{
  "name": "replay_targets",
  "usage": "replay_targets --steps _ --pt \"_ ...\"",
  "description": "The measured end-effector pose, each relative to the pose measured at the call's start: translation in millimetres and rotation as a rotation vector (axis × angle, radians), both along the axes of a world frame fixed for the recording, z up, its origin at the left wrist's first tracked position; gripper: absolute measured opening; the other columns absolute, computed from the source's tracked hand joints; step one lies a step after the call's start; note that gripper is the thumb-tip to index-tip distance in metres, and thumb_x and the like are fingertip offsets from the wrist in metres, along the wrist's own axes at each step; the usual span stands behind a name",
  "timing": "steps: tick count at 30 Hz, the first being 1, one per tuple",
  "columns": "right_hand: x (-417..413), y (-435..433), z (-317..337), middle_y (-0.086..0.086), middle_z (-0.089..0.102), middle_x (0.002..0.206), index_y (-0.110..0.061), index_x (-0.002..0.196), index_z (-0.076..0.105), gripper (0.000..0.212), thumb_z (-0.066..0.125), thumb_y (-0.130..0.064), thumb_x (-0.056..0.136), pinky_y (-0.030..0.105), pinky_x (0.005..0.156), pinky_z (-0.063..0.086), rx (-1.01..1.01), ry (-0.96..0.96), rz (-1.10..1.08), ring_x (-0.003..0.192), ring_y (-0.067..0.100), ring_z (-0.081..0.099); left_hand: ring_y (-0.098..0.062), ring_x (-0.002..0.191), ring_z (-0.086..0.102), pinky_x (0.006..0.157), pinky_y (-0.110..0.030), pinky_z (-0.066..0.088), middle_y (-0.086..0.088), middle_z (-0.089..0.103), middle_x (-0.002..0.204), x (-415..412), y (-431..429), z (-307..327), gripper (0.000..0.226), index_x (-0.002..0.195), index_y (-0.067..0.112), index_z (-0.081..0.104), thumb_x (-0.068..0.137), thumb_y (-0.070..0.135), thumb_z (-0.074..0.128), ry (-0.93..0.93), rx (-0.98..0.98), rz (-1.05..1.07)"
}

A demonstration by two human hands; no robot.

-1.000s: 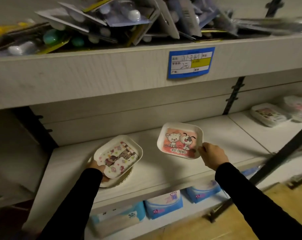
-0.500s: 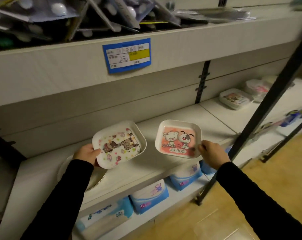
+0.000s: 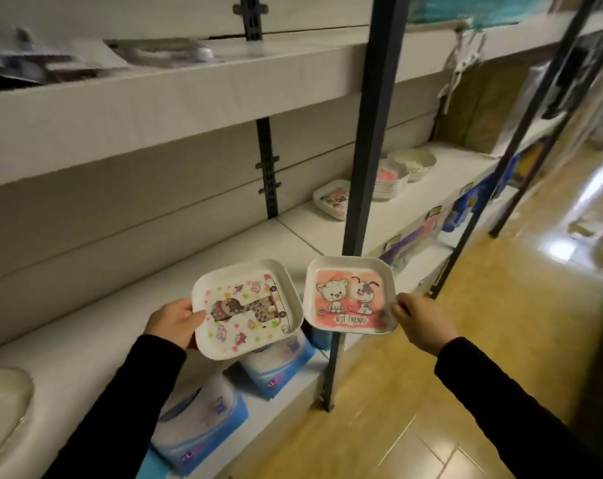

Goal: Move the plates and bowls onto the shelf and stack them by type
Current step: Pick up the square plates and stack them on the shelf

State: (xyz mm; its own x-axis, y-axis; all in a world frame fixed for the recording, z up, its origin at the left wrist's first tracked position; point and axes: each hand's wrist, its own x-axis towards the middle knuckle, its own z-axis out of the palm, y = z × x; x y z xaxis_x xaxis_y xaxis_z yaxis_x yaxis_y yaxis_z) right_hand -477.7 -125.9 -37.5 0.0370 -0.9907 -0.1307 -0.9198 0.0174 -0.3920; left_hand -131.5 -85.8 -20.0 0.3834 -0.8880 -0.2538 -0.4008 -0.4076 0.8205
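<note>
While both are held in the air just in front of the shelf (image 3: pixel 86 337), two square plates sit side by side, faces tilted toward the camera. The giraffe plate (image 3: pixel 246 307) is gripped at its left rim by the left hand (image 3: pixel 172 321), thumb on top and fingers curled beneath. The pink plate (image 3: pixel 350 295), printed "BEST FRIENDS!", is pinched at its right edge by the right hand (image 3: pixel 421 321). Their inner edges are just beside each other; whether they touch I cannot tell.

Farther right on the shelf, past a dark upright post (image 3: pixel 369 150), stand a stack of square plates (image 3: pixel 333 198), a pink stack (image 3: pixel 390 181) and white bowls (image 3: pixel 415 162). A round plate (image 3: pixel 3 392) lies at the far left. Blue-and-white packs (image 3: pixel 276 368) sit on the board below.
</note>
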Motion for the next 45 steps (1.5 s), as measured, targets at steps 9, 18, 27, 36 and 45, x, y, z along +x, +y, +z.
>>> replay_targets --steps 9,18,27,36,45 --pt "-151.6 -39.2 -11.8 0.013 0.058 0.077 -0.013 0.077 0.047 0.024 0.040 -0.026 0.096 0.031 0.060 0.032 -0.004 0.023 -0.117 0.071 0.030 0.051 -0.033 0.091 0.064 0.079 -0.043 0.053 -0.019 0.069 0.100 -151.6 -62.2 -3.2 0.024 0.110 0.001 0.063 0.089 0.008 0.054 -0.070 -0.007 -0.161" --pt "-250.9 -79.7 -11.9 0.010 0.054 0.067 -0.011 0.074 0.050 0.028 0.040 -0.025 0.096 0.033 0.059 0.035 -0.008 -0.021 -0.223 0.066 0.029 0.051 -0.036 0.091 0.063 0.074 -0.039 0.047 -0.022 0.066 0.098 -270.9 -129.5 4.1 0.013 0.096 0.003 0.061 0.090 0.013 0.053 -0.071 0.018 -0.265" --pt "-306.6 -163.6 -11.0 0.011 0.060 0.074 -0.009 0.082 0.056 0.030 0.038 -0.028 0.096 0.034 0.061 0.043 0.016 -0.032 -0.239 0.069 0.032 0.058 -0.036 0.097 0.065 0.086 -0.052 0.053 -0.022 0.068 0.107 -320.2 -224.3 7.2 0.026 0.111 0.000 0.060 0.089 0.013 0.054 -0.055 -0.008 -0.226" --pt "-330.0 -281.0 -7.3 0.007 0.061 0.080 -0.008 0.090 0.060 0.032 0.039 -0.032 0.096 0.034 0.058 0.039 0.005 0.021 -0.070 0.076 0.029 0.059 -0.037 0.102 0.063 0.087 -0.053 0.053 -0.020 0.066 0.111 -331.8 -301.9 8.4 0.024 0.112 0.005 0.059 0.092 0.014 0.051 -0.053 -0.001 0.000" --pt "-300.0 -396.9 1.6 0.015 0.068 0.102 -0.018 0.077 0.048 0.026 0.040 -0.032 0.096 0.033 0.070 0.041 0.038 -0.028 0.240 0.094 0.032 0.061 -0.037 0.097 0.066 0.086 -0.050 0.054 -0.019 0.068 0.105 -327.3 -320.2 25.1 0.026 0.113 0.000 0.060 0.091 0.011 0.052 -0.083 -0.016 0.314"
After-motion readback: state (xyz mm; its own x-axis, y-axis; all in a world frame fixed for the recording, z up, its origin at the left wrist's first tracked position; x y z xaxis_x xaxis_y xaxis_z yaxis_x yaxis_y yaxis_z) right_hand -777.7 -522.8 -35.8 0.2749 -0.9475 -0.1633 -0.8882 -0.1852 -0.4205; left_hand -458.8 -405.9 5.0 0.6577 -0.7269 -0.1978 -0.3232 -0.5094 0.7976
